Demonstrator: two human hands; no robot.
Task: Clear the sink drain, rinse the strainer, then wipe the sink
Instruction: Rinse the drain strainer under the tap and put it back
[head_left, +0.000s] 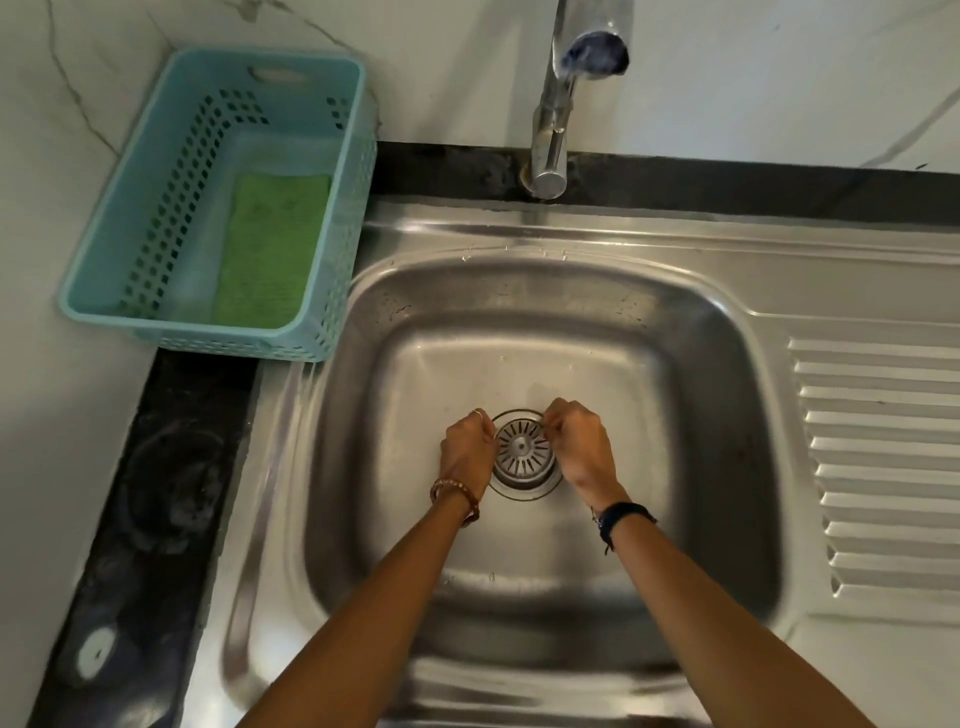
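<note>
Your left hand (467, 447) and right hand (582, 447) sit low in the sink (701, 415), one on each side of the strainer (522, 449), fingers curled in and pinching its rim from left and right. The strainer is at the drain in the middle of the basin floor, near side of centre. Can't tell if it's seated or lifted a bit. Your fingertips are tucked under the knuckles, so the exact contact is hidden.

Bare basin floor lies all round your hands, widest toward the far wall and the right wall. The faucet (553, 130) rises from the far edge of the sink and its spout hangs over the far part of the basin, top cut off by the frame. The ribbed drainboard (878, 457) runs off the right edge. A teal basket (156, 208) stands on the counter at the sink's far-left corner, just beside the rim, with a green scrub pad (272, 249) lying flat inside. There's a beaded bracelet (457, 499) on your left wrist, a dark band (621, 517) on the right. The sink's near edge is blurred and partly behind your forearms.
</note>
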